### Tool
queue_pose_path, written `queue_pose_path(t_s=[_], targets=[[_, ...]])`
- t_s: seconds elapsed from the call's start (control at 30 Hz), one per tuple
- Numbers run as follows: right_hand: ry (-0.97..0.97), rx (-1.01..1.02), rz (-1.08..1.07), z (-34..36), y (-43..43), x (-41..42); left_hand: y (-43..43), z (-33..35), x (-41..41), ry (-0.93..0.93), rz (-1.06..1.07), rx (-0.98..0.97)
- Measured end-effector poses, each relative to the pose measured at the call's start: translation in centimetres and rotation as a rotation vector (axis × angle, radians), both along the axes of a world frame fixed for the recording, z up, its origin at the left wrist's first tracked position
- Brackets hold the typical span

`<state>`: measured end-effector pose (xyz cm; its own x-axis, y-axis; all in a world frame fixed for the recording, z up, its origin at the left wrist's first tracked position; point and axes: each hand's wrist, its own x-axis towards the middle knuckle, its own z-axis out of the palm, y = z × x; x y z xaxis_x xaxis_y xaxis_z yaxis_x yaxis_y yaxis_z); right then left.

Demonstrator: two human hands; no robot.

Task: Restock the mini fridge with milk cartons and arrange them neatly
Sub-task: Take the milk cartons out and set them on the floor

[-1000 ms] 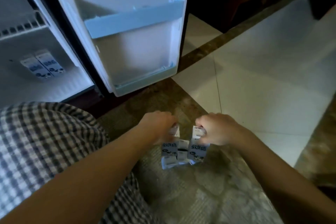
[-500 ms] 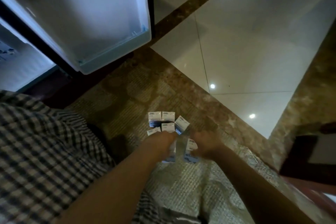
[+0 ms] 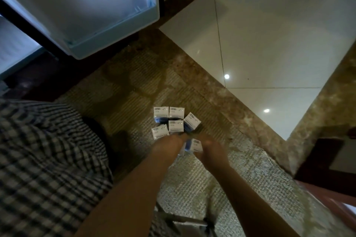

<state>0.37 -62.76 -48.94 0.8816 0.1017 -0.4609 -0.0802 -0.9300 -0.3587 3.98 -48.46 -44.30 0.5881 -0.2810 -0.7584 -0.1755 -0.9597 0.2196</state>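
Left hand [image 3: 169, 145], right hand [image 3: 210, 149] round cartons [image 3: 196, 145]

Dim, warm-tinted light fills the scene. The pale fridge door [image 3: 86, 5] at far left is brightest, with a bluish cast. 2 small bright spots glare on the glossy floor tiles [image 3: 269, 44] at right. The left hand [image 3: 169, 144], the right hand [image 3: 209, 150] and the carton [image 3: 196, 145] it holds are motion-blurred. Straight lines bow toward the edges.

A brown patterned floor [image 3: 125, 86] carries a tight cluster of small milk cartons [image 3: 175, 126].
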Motion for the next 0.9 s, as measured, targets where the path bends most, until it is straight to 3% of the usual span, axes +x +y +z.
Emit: queue_pose_path(t_s=[0.2, 0.4, 0.57, 0.73, 0.9], targets=[[-0.022, 0.053, -0.023, -0.8, 0.3, 0.4, -0.4, 0.0, 0.7, 0.089, -0.024, 0.023], [0.027, -0.070, 0.053, 0.6, 0.1, 1.5, 0.7, -0.4, 0.0, 0.046, -0.017, -0.024], [-0.040, -0.159, 0.221, 4.0, 0.7, 4.1, 1.4, 1.8, 0.7, 0.049, -0.035, -0.029], [-0.105, -0.145, 0.327, 9.2, 2.2, 8.4, 4.3, 6.4, 3.5, -0.109, -0.180, 0.025], [-0.314, -0.089, 0.510, 16.0, 5.7, 11.5, 9.2, 13.5, 6.7, -0.252, -0.146, 0.073]])
